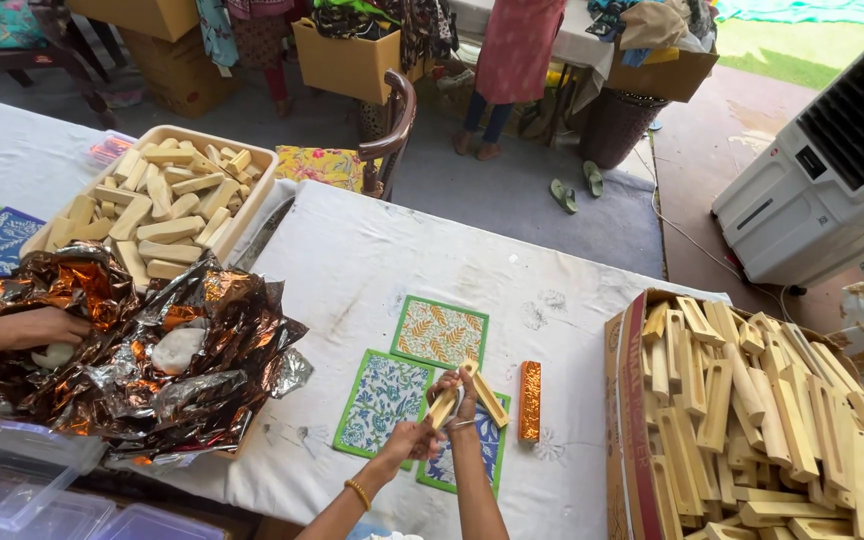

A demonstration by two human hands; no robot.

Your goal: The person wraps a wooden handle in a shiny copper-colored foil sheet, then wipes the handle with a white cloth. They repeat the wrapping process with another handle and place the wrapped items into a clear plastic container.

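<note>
wooden holder (488, 396) – light, stiff, judged best gripped by its long edges | left hand (414, 438) and right hand (458, 392) – both closed on it

Table cloth (352, 260) is showing white with faint grey smudges. 3 printed squares are lying on it: top square (440, 331) is carrying orange-yellow leaves on white with a green border, left square (384, 400) is showing blue florals with a green border, third square (452, 462) is showing blue print, green edge. Foil-wrapped bar (529, 401) is glinting copper-orange. Wooden pieces (462, 395) in the hands are looking pale yellow-tan, same as the pieces filling the brown cardboard box (620, 420) and the cream tray (252, 195). Crumpled foil sheets (122, 350) are reflecting copper and silver. Bangle (357, 493) is showing gold. Cooler (812, 190) is showing white with a dark grille.
</note>
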